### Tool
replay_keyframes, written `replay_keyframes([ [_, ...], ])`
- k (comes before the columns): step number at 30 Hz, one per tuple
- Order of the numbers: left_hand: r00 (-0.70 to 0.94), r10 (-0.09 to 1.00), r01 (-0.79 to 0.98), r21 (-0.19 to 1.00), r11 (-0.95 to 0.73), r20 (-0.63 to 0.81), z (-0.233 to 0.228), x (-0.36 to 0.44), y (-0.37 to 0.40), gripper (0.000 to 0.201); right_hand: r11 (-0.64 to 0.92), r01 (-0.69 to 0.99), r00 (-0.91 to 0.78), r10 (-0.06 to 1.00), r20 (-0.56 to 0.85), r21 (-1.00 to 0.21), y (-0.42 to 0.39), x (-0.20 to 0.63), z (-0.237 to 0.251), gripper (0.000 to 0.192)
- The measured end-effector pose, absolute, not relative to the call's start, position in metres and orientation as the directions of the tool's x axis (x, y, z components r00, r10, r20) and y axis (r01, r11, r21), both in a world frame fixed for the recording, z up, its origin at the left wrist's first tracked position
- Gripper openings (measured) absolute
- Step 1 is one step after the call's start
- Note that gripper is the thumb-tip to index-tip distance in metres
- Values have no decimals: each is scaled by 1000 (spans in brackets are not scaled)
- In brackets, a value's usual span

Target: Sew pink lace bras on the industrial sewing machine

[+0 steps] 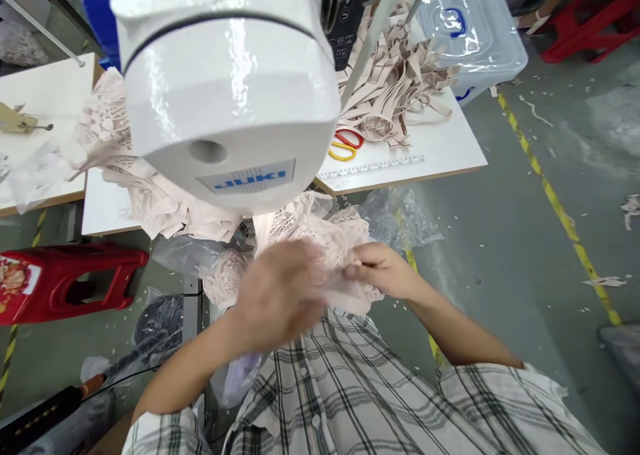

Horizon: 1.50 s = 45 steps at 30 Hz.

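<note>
looks like a garment factory floor: juki sewing machine [225, 88], heaps of lace pieces [150, 195] and straps [395, 88] on white worktables [440, 148], fabric scraps over the concrete floor [500, 241].

1. The machine head [225, 88] stands over the table [450, 148], near its front edge.
2. Strips [400, 81] lie piled on the table's right part, behind the scissors [345, 145].
3. A ruler [373, 168] lies along the front edge, right of the machine head.
4. A bin [470, 28] sits beyond the table's far right corner.
5. Both hands, left [280, 295] and right [383, 268], meet on lace [320, 235] before the front edge.
6. A stool [65, 281] lies left, under the table.
</note>
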State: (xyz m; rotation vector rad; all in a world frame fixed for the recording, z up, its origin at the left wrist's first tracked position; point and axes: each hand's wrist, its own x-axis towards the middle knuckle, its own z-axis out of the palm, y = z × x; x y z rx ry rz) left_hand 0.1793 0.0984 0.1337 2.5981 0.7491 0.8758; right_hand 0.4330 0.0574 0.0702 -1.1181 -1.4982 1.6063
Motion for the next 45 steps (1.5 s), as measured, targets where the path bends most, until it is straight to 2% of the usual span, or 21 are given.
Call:
replay_keyframes([
  [2,829,329,171,356,-919,452,142,192,82,54,17,126,-587,807,-61,-992,58,423,97,22],
  [3,871,299,143,381,-914,389,143,196,77,56,97,144,-674,738,-26,-985,57,419,110,21],
  [5,905,386,223,570,-791,181,139,199,71,44,255,217,-783,622,-12,-942,55,413,129,22],
  [6,892,450,301,687,-661,41,133,198,72,36,327,274,-794,608,-21,-904,54,413,134,22],
  [8,805,559,440,833,-335,-200,120,194,79,40,381,458,-672,740,-32,-803,53,417,136,24],
  [10,641,708,461,886,-47,-296,107,189,90,48,291,615,-385,922,43,-733,51,422,127,32],
  [12,449,829,361,916,173,-334,100,185,98,49,190,629,-180,979,96,-753,47,420,112,52],
  [13,374,856,301,920,252,-357,98,184,99,49,178,591,-185,979,83,-787,44,416,104,60],
  [15,325,863,246,916,316,-386,97,183,98,50,193,467,-315,948,41,-863,37,401,88,64],
  [16,337,866,272,919,286,-369,97,185,97,50,182,410,-354,935,28,-894,34,391,82,62],
  [18,355,890,381,914,141,-285,95,189,93,51,123,356,-299,954,12,-926,33,372,73,54],
  [21,303,948,509,858,-70,-102,90,198,87,49,69,401,-122,992,21,-914,37,351,67,49],
  [25,261,964,611,767,-196,39,81,202,78,45,120,407,-80,992,95,-906,40,340,59,46],
  [29,325,945,582,781,-225,30,79,200,74,44,58,253,-72,997,41,-966,39,336,51,51],
  [32,287,958,493,861,-128,-22,81,198,79,44,77,202,-115,992,55,-976,37,340,54,45],
  [35,241,964,420,907,-3,-109,81,193,86,43,52,221,-313,949,-20,-974,29,362,64,42],
  [38,332,923,426,904,37,-194,81,186,91,39,-82,216,-574,796,-194,-973,19,397,77,39],
  [40,421,885,457,889,-16,-201,83,185,91,33,-151,220,-583,771,-254,-964,21,416,86,38],
  [41,472,862,477,876,-73,-186,86,185,90,29,-131,236,-535,810,-242,-963,27,422,90,39],
  [43,581,801,505,835,-217,-143,94,189,87,23,39,293,-452,886,-102,-955,45,425,93,48],
  [45,682,722,500,797,-339,-121,106,193,86,22,270,298,-536,841,73,-916,66,420,92,72],
])
